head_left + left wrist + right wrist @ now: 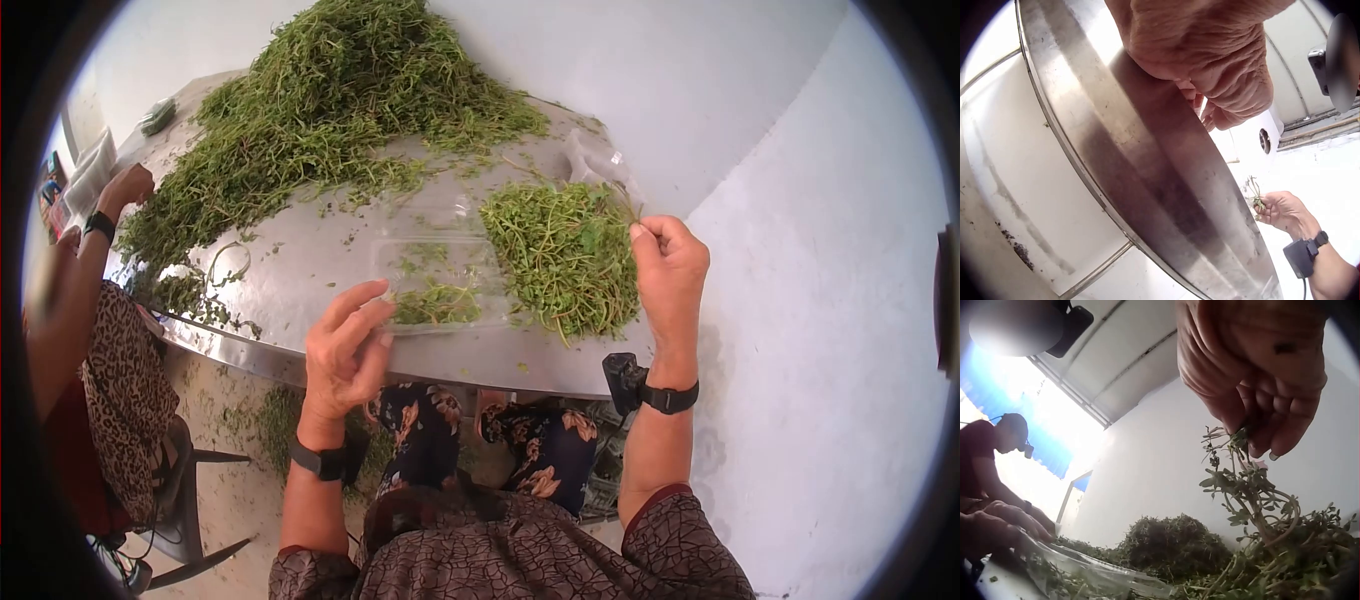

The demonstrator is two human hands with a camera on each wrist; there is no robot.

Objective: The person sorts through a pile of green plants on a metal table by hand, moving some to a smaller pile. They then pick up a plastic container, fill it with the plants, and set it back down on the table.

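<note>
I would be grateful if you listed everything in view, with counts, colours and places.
table: one, silver metal, centre
large pile of greens: one, green, table's back left
smaller pile of greens: one, green, table's right side
clear box: one, colourless, left of the smaller pile, some greens inside
packed box: one, green contents, table's far left
loose plastic: count unclear, clear, table's back right
walls: two, white, behind and right
chair: one, dark grey, lower left
other person: one, dark red top, left
shirt: one, patterned brown, bottom
trousers: one pair, dark floral, below the table's edge
wrist bands: two, black, wearer's wrists
left grip: one, bare hand, at the clear box's near left
right grip: one, bare hand, pinching a sprig above the smaller pile
</note>
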